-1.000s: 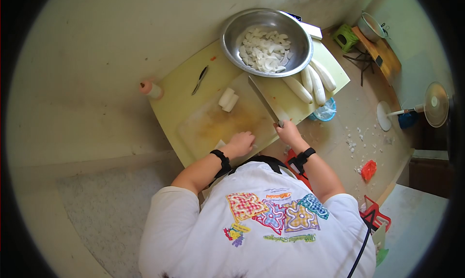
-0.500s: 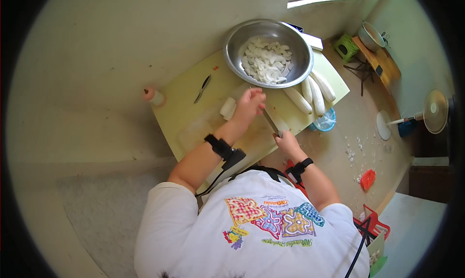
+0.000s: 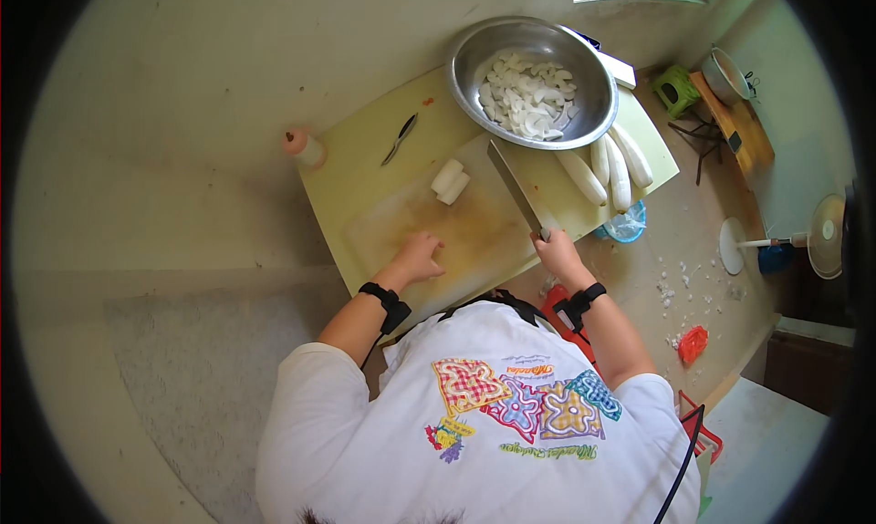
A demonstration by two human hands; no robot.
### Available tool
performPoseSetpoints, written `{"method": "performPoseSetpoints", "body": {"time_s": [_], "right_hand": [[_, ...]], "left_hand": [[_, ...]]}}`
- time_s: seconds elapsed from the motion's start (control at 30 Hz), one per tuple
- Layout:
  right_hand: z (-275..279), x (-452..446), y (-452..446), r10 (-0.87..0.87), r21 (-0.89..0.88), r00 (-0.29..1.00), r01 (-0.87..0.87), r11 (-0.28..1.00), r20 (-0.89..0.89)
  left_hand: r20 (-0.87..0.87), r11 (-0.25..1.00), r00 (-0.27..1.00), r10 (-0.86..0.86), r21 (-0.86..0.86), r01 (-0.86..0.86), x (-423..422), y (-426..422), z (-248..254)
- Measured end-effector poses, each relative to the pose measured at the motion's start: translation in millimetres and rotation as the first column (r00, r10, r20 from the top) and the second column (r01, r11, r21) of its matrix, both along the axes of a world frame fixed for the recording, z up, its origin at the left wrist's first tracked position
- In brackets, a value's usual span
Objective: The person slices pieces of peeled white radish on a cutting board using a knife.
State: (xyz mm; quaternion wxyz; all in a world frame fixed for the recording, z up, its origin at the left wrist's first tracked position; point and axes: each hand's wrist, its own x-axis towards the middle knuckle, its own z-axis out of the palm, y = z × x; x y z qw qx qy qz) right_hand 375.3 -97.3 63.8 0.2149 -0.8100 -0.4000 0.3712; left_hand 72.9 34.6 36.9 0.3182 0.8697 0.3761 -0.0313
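Observation:
My right hand (image 3: 555, 252) is closed round the handle of a large knife (image 3: 516, 188), its blade lying across the right part of the cutting board (image 3: 370, 237). Over the board's near left part is my left hand (image 3: 420, 257), fingers apart and bent, holding nothing. Short white peeled pieces (image 3: 450, 183) lie beyond it on the board. A steel bowl (image 3: 598, 114) at the table's far side holds white slices (image 3: 527, 95). Several long peeled white vegetables (image 3: 619, 173) rest to the right of the bowl.
On the yellow table (image 3: 338, 182) lies a peeler or small knife (image 3: 400, 139); a pink-capped bottle (image 3: 304, 148) stands at its left edge. A blue bin (image 3: 626, 225) is below the right edge. On the floor are white scraps, a red bag (image 3: 693, 345) and a fan (image 3: 826, 237).
My left hand reached up near the knife blade, then came back down and left over the board. My right hand keeps hold of the knife. The view has shifted slightly.

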Motion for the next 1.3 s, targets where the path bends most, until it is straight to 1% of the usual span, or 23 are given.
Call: {"method": "performPoseSetpoints", "body": {"time_s": [0.03,0.07,0.13,0.17,0.23,0.27,0.33,0.37,0.43,0.47,0.53,0.57,0.63,0.67,0.73,0.77,0.83,0.87,0.93,1.07,1.17,1.23,1.3], "right_hand": [[-1.0,-0.3,-0.7,0.009,0.021,1.0,-0.01,1.0,0.025],[-2.4,-0.7,-0.8,0.01,0.019,1.0,-0.011,1.0,0.026],[-5.6,-2.1,0.3,0.044,0.019,0.996,-0.045,0.999,0.077],[-6.7,-2.5,0.4,0.045,0.018,0.996,-0.046,0.999,0.078],[-6.5,-6.0,0.4,0.04,0.013,0.994,-0.041,0.999,0.098],[-4.1,-7.2,0.9,0.043,0.01,0.994,-0.044,0.999,0.097],[9.4,-9.3,1.5,0.012,-0.01,1.0,-0.012,1.0,0.025],[6.1,-8.8,1.7,0.011,-0.011,1.0,-0.011,1.0,0.024],[-0.1,-5.9,1.8,0.023,0.006,0.998,-0.023,1.0,0.054],[-2.5,-4.3,1.6,0.024,0.004,0.998,-0.024,1.0,0.054],[-1.3,-4.5,2.4,0.005,-0.022,1.0,-0.005,1.0,-0.001],[-0.3,-4.8,2.9,0.007,-0.023,1.0,-0.007,1.0,-0.002],[0.5,-5.3,3.1,0.011,-0.012,1.0,-0.011,1.0,0.012],[0.8,-5.3,3.3,0.011,-0.012,1.0,-0.011,1.0,0.012],[1.3,-5.5,2.9,0.025,-0.012,0.999,-0.024,1.0,0.029],[0.4,-5.5,2.6,0.027,-0.013,0.999,-0.027,1.0,0.029],[-1.4,-5.3,3.2,0.017,0.008,0.999,-0.017,1.0,0.029],[-1.9,-4.9,4.1,0.018,0.012,0.999,-0.019,1.0,0.03],[-1.3,-4.5,4.1,0.031,0.001,0.998,-0.031,1.0,0.046],[-9.7,-1.5,4.0,0.048,0.012,0.996,-0.049,0.999,0.079],[-7.6,-2.7,5.0,0.044,0.011,0.997,-0.045,0.999,0.06],[-7.5,-2.0,4.7,0.033,-0.014,0.999,-0.032,0.999,0.033],[-7.0,-2.1,4.4,0.031,-0.011,0.999,-0.031,0.999,0.037]], "left_hand": [[-0.05,0.996,0.996,-0.079,0.04,0.081,0.0,-4.1,2.2],[-0.049,0.996,0.996,-0.079,0.038,0.081,-2.6,-5.3,-2.5],[-0.021,1.0,1.0,-0.015,-0.007,0.015,-8.1,-5.5,-7.4],[-0.02,1.0,1.0,-0.014,-0.009,0.014,-11.8,-6.0,-9.8],[-0.117,0.998,0.992,0.056,-0.02,-0.059,-14.9,-10.2,7.5],[-0.118,0.998,0.991,0.059,-0.023,-0.062,-17.2,-12.4,12.4],[-0.093,0.995,0.992,0.081,0.063,-0.075,-21.9,-18.4,18.9],[-0.093,0.995,0.992,0.08,0.063,-0.074,-25.4,-20.3,19.5],[-0.034,0.978,0.998,-0.057,0.201,0.063,-33.5,-22.5,20.9],[-0.034,0.978,0.998,-0.056,0.199,0.062,-36.3,-23.2,21.2],[-0.145,0.958,0.979,-0.14,0.231,0.171,-42.4,-25.5,21.6],[-0.146,0.959,0.98,-0.138,0.229,0.169,-45.0,-27.0,20.8],[-0.193,0.924,0.959,-0.205,0.285,0.255,-50.8,-32.9,13.4],[-0.193,0.924,0.959,-0.205,0.285,0.255,-53.0,-35.7,6.5],[-0.165,0.913,0.973,-0.164,0.349,0.213,-54.9,-42.8,-1.2],[-0.165,0.913,0.973,-0.162,0.348,0.211,-56.5,-47.1,-4.3],[-0.091,0.936,0.994,-0.063,0.341,0.091,-54.0,-54.8,1.5],[-0.09,0.935,0.994,-0.061,0.345,0.089,-53.6,-56.8,0.4],[-0.01,0.942,1.0,0.017,0.335,-0.012,-52.4,-60.5,-4.1],[0.044,0.935,0.999,0.012,0.353,-0.026,-42.8,-60.4,-8.2],[0.105,0.942,0.994,0.0,0.334,-0.035,-35.6,-57.3,-5.5],[0.143,0.945,0.988,-0.055,0.326,0.006,-31.5,-56.5,-4.4],[0.123,0.949,0.99,-0.066,0.313,0.025,-26.7,-55.6,-4.8]]}}
